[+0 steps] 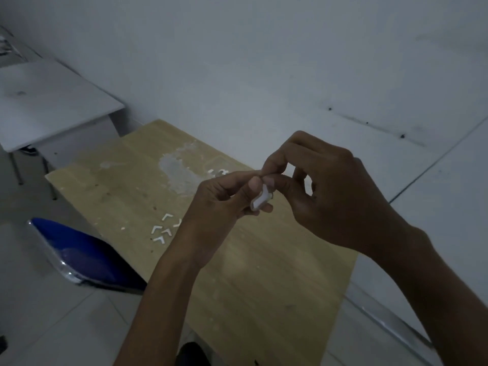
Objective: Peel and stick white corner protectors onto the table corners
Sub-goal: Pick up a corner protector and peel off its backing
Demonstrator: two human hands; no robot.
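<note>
Both of my hands are raised above a light wooden table. My left hand grips a small white corner protector between thumb and fingers. My right hand pinches at the top edge of the same protector with thumb and forefinger. Several small white L-shaped pieces lie loose on the tabletop left of my left wrist. A few more white bits lie further back on the table, partly hidden behind my fingers.
A pale scuffed patch marks the table's far half. A blue chair stands at the table's left side. A white table stands at the back left. White walls close off the back and right.
</note>
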